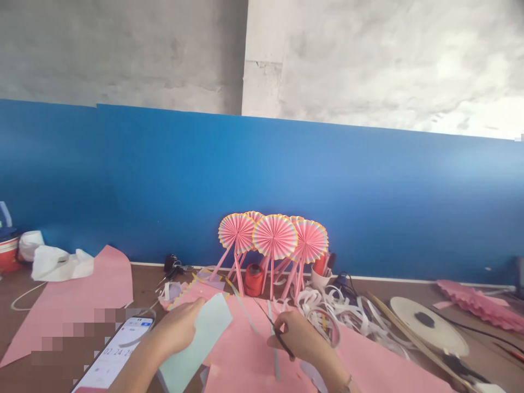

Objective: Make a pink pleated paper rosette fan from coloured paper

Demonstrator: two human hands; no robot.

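Note:
My left hand (pixel 178 327) is closed on the edge of a pale blue-green sheet of paper (pixel 207 327), slanted over the table. Whether it is one sheet or a folded stack, I cannot tell. My right hand (pixel 292 333) grips a pair of scissors (pixel 282 344) by the dark handles, with the thin blades pointing up and left. Under both hands lies pink paper (pixel 241 360). A narrow pale green strip (pixel 275 357) lies on it beside the scissors. My left fingertips are partly hidden by the paper.
Several pink pleated paper fans (pixel 274 236) on sticks stand against the blue panel (pixel 184 180). White paper strips (pixel 344 305) lie in a tangle on the right, near a round cream disc (pixel 429 327). A phone (pixel 118 349) lies beside my left forearm, and a red roll (pixel 254 279) sits behind.

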